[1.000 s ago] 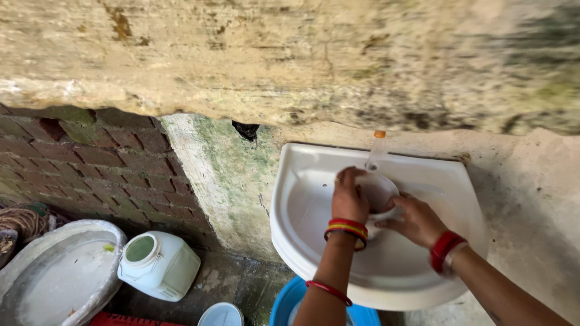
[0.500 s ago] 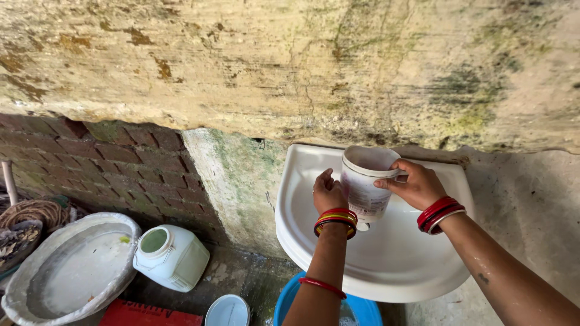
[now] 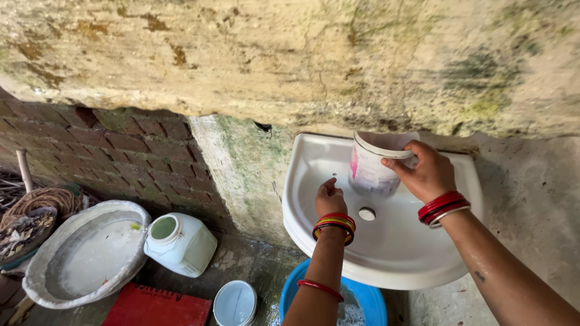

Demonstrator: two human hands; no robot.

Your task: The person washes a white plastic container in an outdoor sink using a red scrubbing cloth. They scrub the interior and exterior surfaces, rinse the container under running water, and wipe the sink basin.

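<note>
**K:** Status on hands?

**R:** Right hand [image 3: 426, 175] grips a white plastic cup [image 3: 373, 166] with a pink printed side, fingers [image 3: 400, 162] wrapped round its rim at the 3 o'clock side. Cup is tilted, mouth facing up and toward the wall, held over the white basin [image 3: 314, 211] just above the drain [image 3: 367, 214].

**K:** Left?

**R:** Left hand [image 3: 329, 198] is inside the basin, at 9 o'clock of the drain, just below-left of the cup. Fingers curled loosely, holding nothing. Can't tell if it touches the cup; looks slightly apart.

**K:** Wrists?

**R:** Red and yellow bangles [image 3: 334, 224] on the left wrist, red ones [image 3: 443, 206] plus a thin pale one on the right. A thin red band further down the left forearm.

**K:** Surroundings?

**R:** Basin is mounted on a stained, mossy plaster wall [image 3: 290, 66]. Brick wall [image 3: 121, 151] at 9 o'clock. On the ground: blue bucket [image 3: 368, 305] directly under the basin, round white lid [image 3: 235, 303] at its 9 o'clock, red flat board [image 3: 158, 306] beside that. White square jug [image 3: 181, 242] with an open mouth stands near the bricks, touching or just beside a big grey shallow pan [image 3: 84, 253]. Coiled rope [image 3: 45, 202] at far left edge.
</note>
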